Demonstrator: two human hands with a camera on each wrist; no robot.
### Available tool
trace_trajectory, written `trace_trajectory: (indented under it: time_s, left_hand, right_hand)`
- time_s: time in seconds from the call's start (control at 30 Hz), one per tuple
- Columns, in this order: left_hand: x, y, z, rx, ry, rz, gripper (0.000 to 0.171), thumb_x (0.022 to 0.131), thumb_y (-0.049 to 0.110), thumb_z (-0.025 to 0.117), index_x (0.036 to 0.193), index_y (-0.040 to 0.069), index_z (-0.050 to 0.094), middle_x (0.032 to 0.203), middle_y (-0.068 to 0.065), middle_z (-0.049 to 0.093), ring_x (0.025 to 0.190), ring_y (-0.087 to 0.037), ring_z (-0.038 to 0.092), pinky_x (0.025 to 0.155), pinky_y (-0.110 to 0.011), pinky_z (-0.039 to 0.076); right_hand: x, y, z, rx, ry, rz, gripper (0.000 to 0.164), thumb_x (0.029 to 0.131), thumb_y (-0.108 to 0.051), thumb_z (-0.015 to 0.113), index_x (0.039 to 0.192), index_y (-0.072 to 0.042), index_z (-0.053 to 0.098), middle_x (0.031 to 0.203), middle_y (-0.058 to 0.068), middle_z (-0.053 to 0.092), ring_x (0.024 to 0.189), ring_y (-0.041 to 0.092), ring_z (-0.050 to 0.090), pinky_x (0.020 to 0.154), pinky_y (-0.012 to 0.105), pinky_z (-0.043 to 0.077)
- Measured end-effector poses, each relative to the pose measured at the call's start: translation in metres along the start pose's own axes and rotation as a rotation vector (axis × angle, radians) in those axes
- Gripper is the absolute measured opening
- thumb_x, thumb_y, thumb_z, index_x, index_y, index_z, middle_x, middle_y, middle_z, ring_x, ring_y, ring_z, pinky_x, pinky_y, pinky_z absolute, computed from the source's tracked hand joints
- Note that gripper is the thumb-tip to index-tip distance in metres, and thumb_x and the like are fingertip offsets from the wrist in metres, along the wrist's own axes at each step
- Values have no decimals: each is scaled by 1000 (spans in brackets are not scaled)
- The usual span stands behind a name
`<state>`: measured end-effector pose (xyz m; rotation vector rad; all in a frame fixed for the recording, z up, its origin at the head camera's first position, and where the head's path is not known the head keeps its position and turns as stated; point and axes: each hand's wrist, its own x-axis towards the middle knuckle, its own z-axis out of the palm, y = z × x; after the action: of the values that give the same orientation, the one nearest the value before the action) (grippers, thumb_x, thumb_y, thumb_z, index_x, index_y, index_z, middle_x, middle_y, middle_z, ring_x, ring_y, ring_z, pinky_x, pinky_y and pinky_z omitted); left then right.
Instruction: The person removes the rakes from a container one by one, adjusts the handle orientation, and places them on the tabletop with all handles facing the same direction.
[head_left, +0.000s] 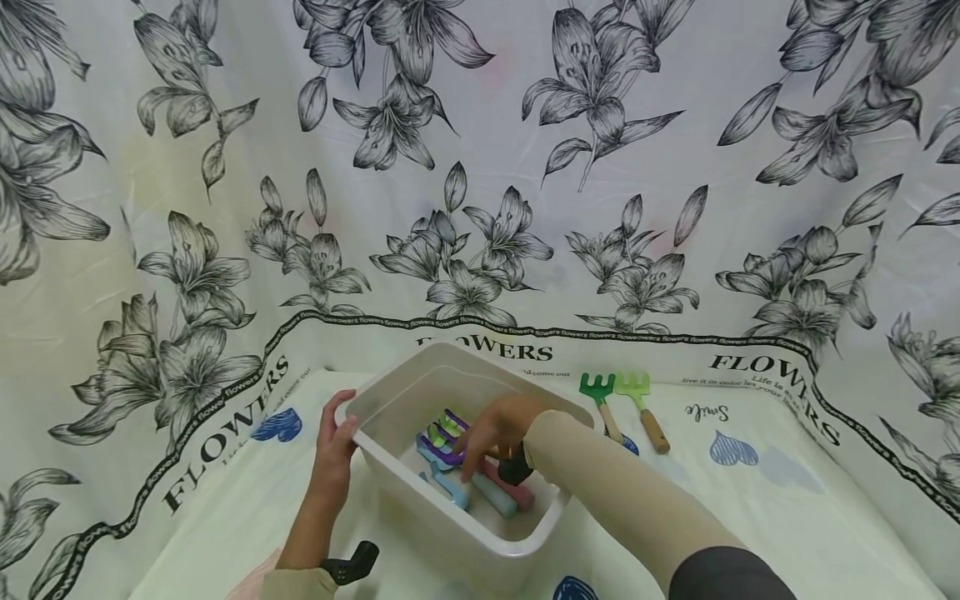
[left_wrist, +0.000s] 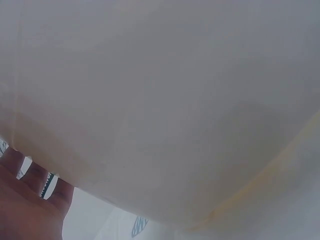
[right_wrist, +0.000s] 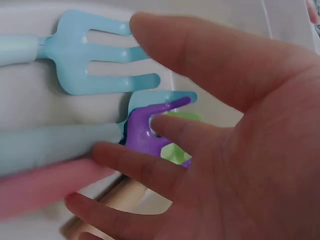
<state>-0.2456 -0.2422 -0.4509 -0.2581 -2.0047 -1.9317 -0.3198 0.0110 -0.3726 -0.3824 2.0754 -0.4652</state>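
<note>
A whitish plastic bin (head_left: 517,547) stands tilted towards me in the head view. My left hand (head_left: 335,442) grips its left corner, thumb over the rim; its fingers show beside the bin wall in the left wrist view. Inside the bin, my right hand (head_left: 497,427) reaches over several small hand forks with its fingers spread. The right wrist view shows a light blue fork (right_wrist: 75,52) by the thumb and a purple fork (right_wrist: 140,132) near the fingers. A pale blue handle (right_wrist: 60,147), a pink handle (right_wrist: 55,190) and a wooden handle (right_wrist: 122,196) lie below the fingertips.
To the right of the bin lie a dark green fork (head_left: 597,387) and a light green fork (head_left: 633,385), both with wooden handles. A pale cloth with blue hearts (head_left: 733,449) covers the surface. Behind hangs a flower-printed curtain (head_left: 487,208).
</note>
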Motion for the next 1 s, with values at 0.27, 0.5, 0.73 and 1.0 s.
trace_trajectory:
  time_s: [0.27, 0.5, 0.73, 1.0]
  left_hand:
    - [1, 0, 0, -12, -7, -12, 47, 104, 32, 36, 148, 18, 26, 144, -3, 37, 127, -26, 41, 110, -58, 22]
    - [3, 1, -2, -23, -2, -25, 45, 104, 33, 35, 147, 20, 27, 143, -2, 38, 126, -25, 41, 110, -57, 22]
    - [1, 0, -2, -3, -10, -23, 46, 104, 32, 35, 147, 19, 26, 144, -2, 37, 126, -26, 42, 109, -56, 26]
    - [0, 0, -1, -2, 1, -29, 46, 104, 33, 36, 147, 20, 26, 144, -1, 37, 127, -25, 41, 110, -57, 24]
  right_hand:
    - [5, 1, 5, 59, -14, 52, 64, 77, -27, 80, 136, -27, 57, 138, 15, 49, 125, 52, 42, 98, 66, 34]
    - [1, -1, 9, 111, 5, 107, 62, 70, -26, 84, 128, -32, 64, 129, 19, 53, 104, 51, 56, 87, 67, 42]
    - [6, -2, 11, 144, -53, 86, 61, 76, -22, 79, 133, -27, 59, 124, 18, 55, 108, 46, 54, 91, 60, 45]
    - [3, -6, 12, 70, -79, 81, 54, 78, -26, 77, 130, -30, 61, 121, 11, 57, 111, 45, 53, 90, 62, 44]
